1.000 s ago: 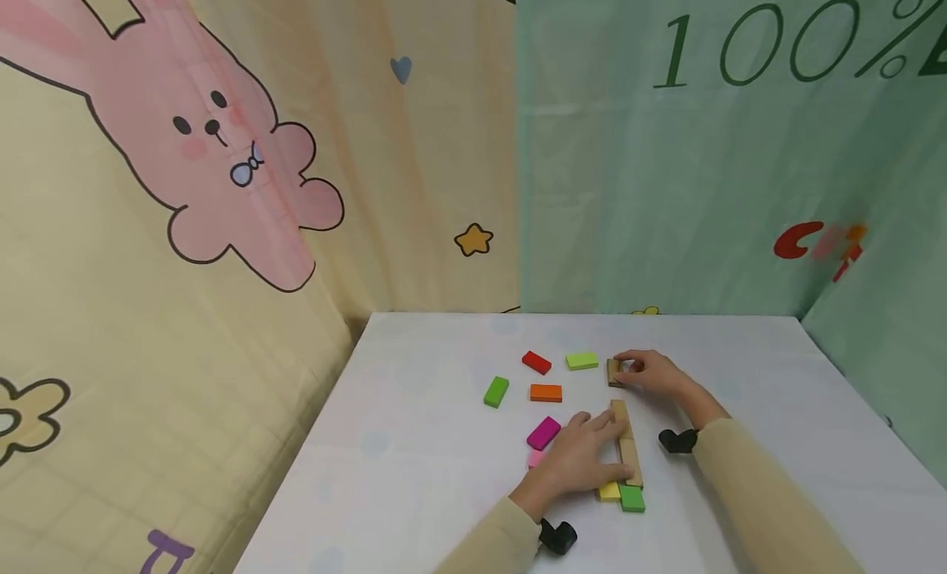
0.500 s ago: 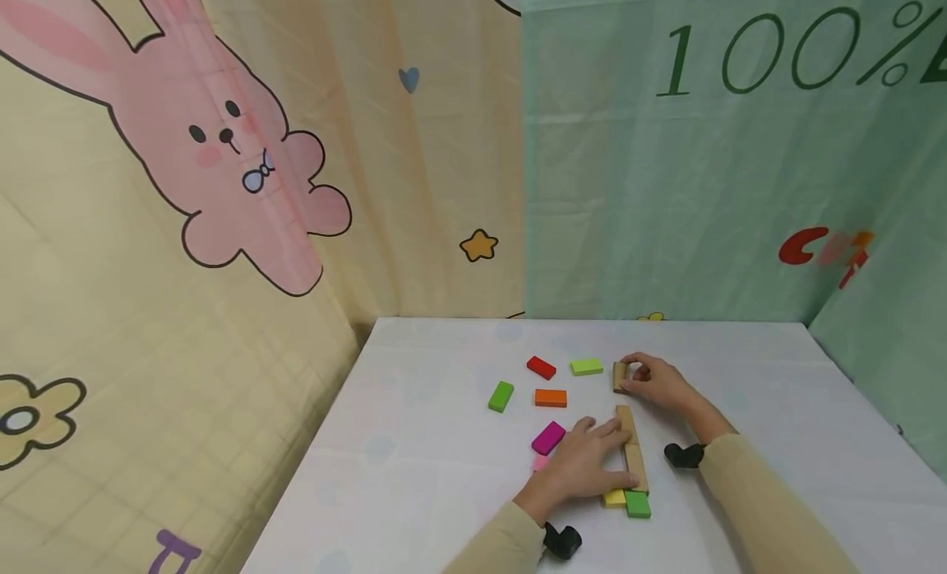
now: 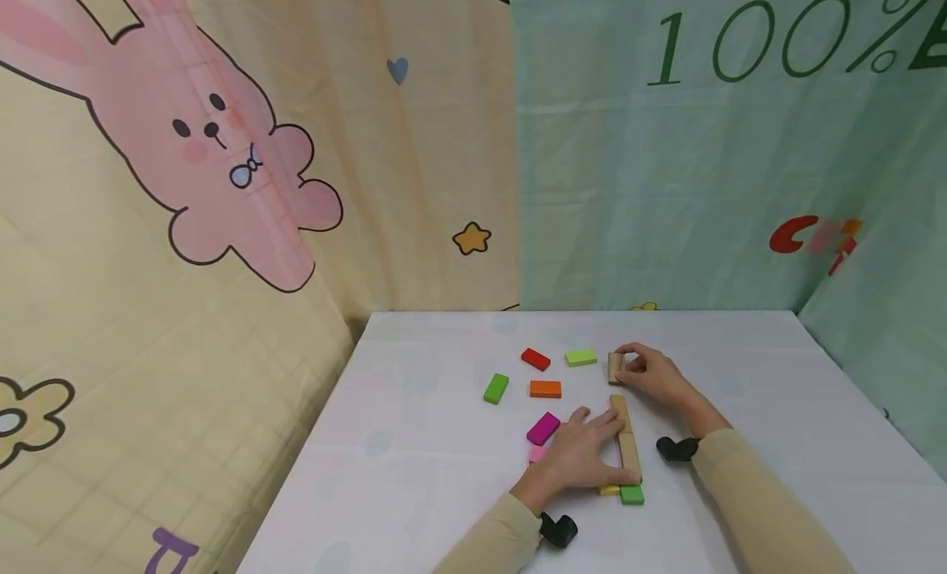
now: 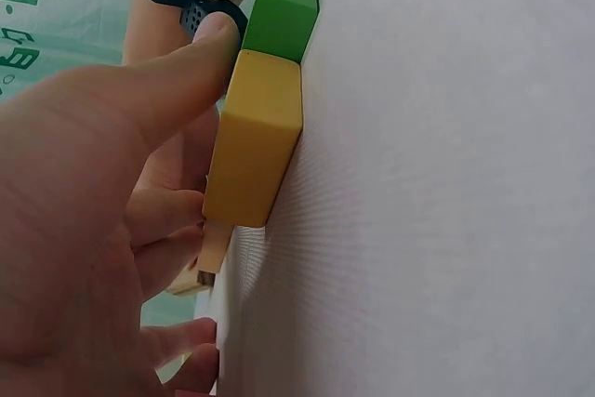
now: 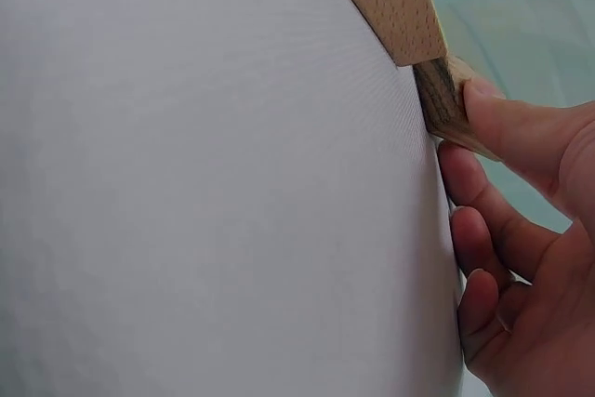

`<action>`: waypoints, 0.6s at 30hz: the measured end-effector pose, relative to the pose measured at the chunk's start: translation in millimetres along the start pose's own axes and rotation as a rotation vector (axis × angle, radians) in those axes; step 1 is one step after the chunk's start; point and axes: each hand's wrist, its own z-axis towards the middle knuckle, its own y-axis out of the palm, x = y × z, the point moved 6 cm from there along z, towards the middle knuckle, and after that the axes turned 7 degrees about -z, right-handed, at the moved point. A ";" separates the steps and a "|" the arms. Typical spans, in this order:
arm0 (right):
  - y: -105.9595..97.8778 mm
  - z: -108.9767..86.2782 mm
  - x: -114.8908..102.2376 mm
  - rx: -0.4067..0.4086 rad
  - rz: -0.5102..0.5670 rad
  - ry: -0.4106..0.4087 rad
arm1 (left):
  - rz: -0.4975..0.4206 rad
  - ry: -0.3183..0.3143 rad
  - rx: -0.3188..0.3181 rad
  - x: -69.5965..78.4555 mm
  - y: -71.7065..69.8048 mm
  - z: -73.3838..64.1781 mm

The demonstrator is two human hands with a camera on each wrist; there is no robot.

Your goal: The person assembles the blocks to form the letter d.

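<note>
on white table (image 3: 385,442) backed by printed curtains (image 3: 414,146), find two wooden blocks (image 3: 630,457) in line end to end, right of middle. note yellow block (image 4: 256,137) touching near green block (image 4: 282,11) at the line's near end. observe left hand (image 3: 580,455) with fingers spread wide at the line, thumb at its near end. observe right hand (image 3: 656,375) pinching third wooden block (image 3: 613,370) between thumb and fingers, just beyond the line's far end. record to the left red block (image 3: 536,359), lime block (image 3: 580,358), orange block (image 3: 545,389), left green block (image 3: 496,388), magenta block (image 3: 543,428) and partly hidden pink block (image 3: 536,453).
</note>
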 end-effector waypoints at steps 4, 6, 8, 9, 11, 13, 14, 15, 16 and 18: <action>0.1 1.6 -3.9 0.002 0.011 0.014 | 0.001 0.000 -0.007 -1.5 0.1 0.5; -1.1 0.8 -5.7 0.006 0.022 0.023 | 0.008 0.001 0.003 -0.9 -0.4 1.7; -1.9 -0.9 -7.4 0.003 0.034 0.032 | 0.016 -0.002 0.013 -0.6 -1.3 2.7; -2.1 -2.0 -8.2 0.001 0.036 0.036 | 0.021 -0.004 0.017 -0.4 -1.5 2.8; -2.5 -4.1 -8.6 0.003 0.039 0.052 | 0.033 -0.009 0.021 -0.1 -1.7 3.3; -2.8 -6.3 -10.0 0.012 0.036 0.054 | 0.034 -0.014 0.021 0.1 -1.8 3.0; -3.0 -7.4 -11.4 0.016 0.037 0.047 | 0.031 -0.016 0.020 0.2 -1.8 2.8; -2.9 -8.3 -12.2 0.021 0.034 0.045 | 0.027 -0.020 0.019 0.1 -1.5 2.4; -2.5 -9.6 -13.2 0.024 0.034 0.041 | 0.021 -0.021 0.018 0.1 -1.4 1.8; -1.6 -12.1 -14.9 0.030 0.031 0.037 | 0.011 -0.023 0.018 0.2 -0.7 0.4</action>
